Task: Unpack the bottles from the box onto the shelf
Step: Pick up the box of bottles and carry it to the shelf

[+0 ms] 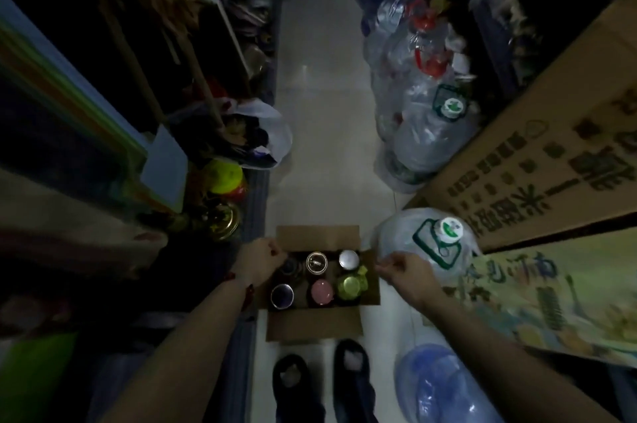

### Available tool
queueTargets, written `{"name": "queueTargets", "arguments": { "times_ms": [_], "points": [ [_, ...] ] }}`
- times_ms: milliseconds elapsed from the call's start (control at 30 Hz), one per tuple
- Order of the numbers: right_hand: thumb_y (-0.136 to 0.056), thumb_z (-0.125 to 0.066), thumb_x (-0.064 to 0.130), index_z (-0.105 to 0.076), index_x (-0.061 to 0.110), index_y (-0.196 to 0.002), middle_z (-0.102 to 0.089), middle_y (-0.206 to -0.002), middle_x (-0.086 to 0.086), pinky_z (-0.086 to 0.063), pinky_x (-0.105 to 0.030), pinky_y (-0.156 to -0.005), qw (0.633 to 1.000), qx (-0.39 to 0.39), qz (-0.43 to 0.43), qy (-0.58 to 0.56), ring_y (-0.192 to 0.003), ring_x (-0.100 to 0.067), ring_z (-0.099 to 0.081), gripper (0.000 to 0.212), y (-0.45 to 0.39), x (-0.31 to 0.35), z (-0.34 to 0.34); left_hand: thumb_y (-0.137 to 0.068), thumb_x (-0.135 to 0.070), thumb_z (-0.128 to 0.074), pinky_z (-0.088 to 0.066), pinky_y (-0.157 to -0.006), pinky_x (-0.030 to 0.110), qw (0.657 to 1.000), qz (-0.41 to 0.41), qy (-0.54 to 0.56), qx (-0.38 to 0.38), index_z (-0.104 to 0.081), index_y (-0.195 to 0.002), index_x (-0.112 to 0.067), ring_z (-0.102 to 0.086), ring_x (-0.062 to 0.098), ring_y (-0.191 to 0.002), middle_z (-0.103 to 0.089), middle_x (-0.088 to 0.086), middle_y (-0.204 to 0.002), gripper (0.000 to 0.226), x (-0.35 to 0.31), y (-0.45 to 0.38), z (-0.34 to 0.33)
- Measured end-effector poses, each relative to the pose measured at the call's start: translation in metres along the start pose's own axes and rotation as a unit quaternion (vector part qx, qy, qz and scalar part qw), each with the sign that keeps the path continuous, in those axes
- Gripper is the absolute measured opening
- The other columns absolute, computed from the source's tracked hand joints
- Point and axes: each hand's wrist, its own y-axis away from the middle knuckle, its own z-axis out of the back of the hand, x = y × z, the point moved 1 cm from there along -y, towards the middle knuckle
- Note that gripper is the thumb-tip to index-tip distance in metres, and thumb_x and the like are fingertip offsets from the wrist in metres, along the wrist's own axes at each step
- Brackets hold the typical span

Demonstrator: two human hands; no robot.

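Observation:
An open cardboard box (312, 322) stands on the aisle floor in front of my feet. Several bottles stand upright inside it: a dark-lidded one (290, 266), a brown-capped one (316, 262), a white-capped one (349, 259), a blue-rimmed one (282, 295), a pink-capped one (322, 291) and a green one (351, 285). My left hand (261, 260) is at the box's left edge, fingers curled over the side flap beside the dark-lidded bottle. My right hand (406, 271) pinches the right side flap. Shelves (103, 160) line the left side.
Big clear water jugs (424, 126) stand along the right, one (434, 243) right beside the box. Large cardboard cartons (537, 160) lean at the right. A blue jug (441, 388) sits at the lower right. A white bag (265, 133) lies by the left shelves. My shoes (320, 381) are below the box.

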Motion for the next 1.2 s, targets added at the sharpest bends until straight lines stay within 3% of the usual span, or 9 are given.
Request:
{"name": "queueTargets", "arguments": {
  "times_ms": [267, 400, 567, 667, 767, 900, 1067, 1133, 1200],
  "points": [
    [-0.086, -0.068, 0.025, -0.067, 0.003, -0.092, -0.066, -0.084, -0.009, -0.041, -0.030, -0.073, 0.997, -0.039, -0.060, -0.034, -0.085, -0.027, -0.062, 0.023, -0.112, -0.095, -0.097, -0.087, -0.020, -0.066, -0.040, -0.077, 0.025, 0.998, 0.011, 0.056, -0.019, -0.062, -0.099, -0.004, -0.062, 0.028, -0.098, -0.065, 0.010, -0.095, 0.020, 0.093, -0.110, -0.072],
    [-0.085, -0.069, 0.022, -0.062, 0.011, -0.092, -0.063, -0.089, -0.010, -0.050, -0.036, -0.076, 0.993, -0.074, -0.085, -0.043, -0.088, -0.032, -0.063, 0.015, -0.144, -0.145, -0.141, -0.087, -0.034, -0.064, -0.043, -0.092, 0.038, 0.997, 0.021, 0.033, -0.072, -0.055, -0.120, -0.011, -0.052, 0.031, -0.112, -0.051, 0.013, -0.122, 0.042, 0.138, -0.146, -0.101],
    [-0.086, -0.067, 0.036, -0.052, 0.001, -0.127, -0.058, -0.121, -0.025, -0.048, -0.046, -0.090, 0.979, -0.130, -0.156, -0.019, -0.109, -0.040, -0.057, 0.056, -0.180, -0.200, -0.170, -0.076, -0.052, -0.069, -0.035, -0.108, 0.052, 0.992, 0.072, 0.060, -0.087, -0.032, -0.143, -0.025, -0.031, 0.034, -0.136, -0.031, 0.010, -0.149, 0.082, 0.194, -0.179, -0.135],
    [-0.086, -0.063, 0.045, -0.051, 0.004, -0.127, -0.060, -0.115, -0.016, -0.049, -0.045, -0.091, 0.974, -0.126, -0.170, -0.082, -0.110, -0.036, -0.058, 0.060, -0.199, -0.214, -0.188, -0.067, -0.060, -0.072, -0.034, -0.111, 0.050, 0.980, 0.083, 0.141, -0.110, -0.023, -0.148, -0.027, -0.034, 0.027, -0.139, -0.034, 0.005, -0.152, 0.101, 0.217, -0.193, -0.149],
    [-0.088, -0.060, 0.045, -0.057, 0.007, -0.116, -0.063, -0.100, -0.008, -0.051, -0.036, -0.076, 0.970, -0.112, -0.165, -0.139, -0.094, -0.030, -0.063, 0.047, -0.211, -0.212, -0.208, -0.074, -0.050, -0.073, -0.039, -0.107, 0.047, 0.968, 0.089, 0.195, -0.132, -0.027, -0.146, -0.028, -0.047, 0.019, -0.126, -0.048, -0.005, -0.139, 0.088, 0.223, -0.198, -0.163],
    [-0.087, -0.060, 0.048, -0.061, 0.013, -0.108, -0.066, -0.095, -0.006, -0.057, -0.041, -0.079, 0.960, -0.182, -0.148, -0.155, -0.088, -0.024, -0.065, 0.041, -0.214, -0.207, -0.227, -0.080, -0.045, -0.068, -0.045, -0.092, 0.031, 0.969, 0.089, 0.175, -0.147, -0.054, -0.128, -0.021, -0.058, 0.017, -0.108, -0.061, -0.006, -0.112, 0.055, 0.219, -0.201, -0.177],
    [-0.094, -0.048, 0.046, -0.061, 0.012, -0.115, -0.063, -0.098, -0.006, -0.045, -0.032, -0.080, 0.963, -0.182, -0.136, -0.142, -0.093, -0.023, -0.059, 0.043, -0.226, -0.216, -0.228, -0.091, -0.029, -0.059, -0.045, -0.074, 0.014, 0.963, 0.048, 0.239, -0.111, -0.053, -0.130, -0.020, -0.058, -0.002, -0.088, -0.061, -0.006, -0.111, 0.040, 0.213, -0.208, -0.184],
    [-0.096, -0.042, 0.046, -0.062, 0.010, -0.115, -0.064, -0.102, -0.011, -0.046, -0.036, -0.087, 0.966, -0.171, -0.143, -0.133, -0.095, -0.026, -0.058, 0.045, -0.232, -0.224, -0.225, -0.093, -0.032, -0.055, -0.051, -0.082, 0.024, 0.962, 0.049, 0.251, -0.100, -0.053, -0.131, -0.020, -0.063, 0.007, -0.096, -0.064, -0.003, -0.115, 0.039, 0.218, -0.212, -0.187],
    [-0.099, -0.039, 0.042, -0.065, 0.004, -0.103, -0.063, -0.095, -0.015, -0.040, -0.032, -0.080, 0.967, -0.162, -0.150, -0.131, -0.088, -0.026, -0.055, 0.046, -0.234, -0.227, -0.221, -0.096, -0.033, -0.048, -0.050, -0.085, 0.034, 0.966, 0.060, 0.229, -0.108, -0.057, -0.127, -0.012, -0.064, 0.022, -0.101, -0.066, 0.006, -0.112, 0.038, 0.222, -0.215, -0.190]
  ]
}}
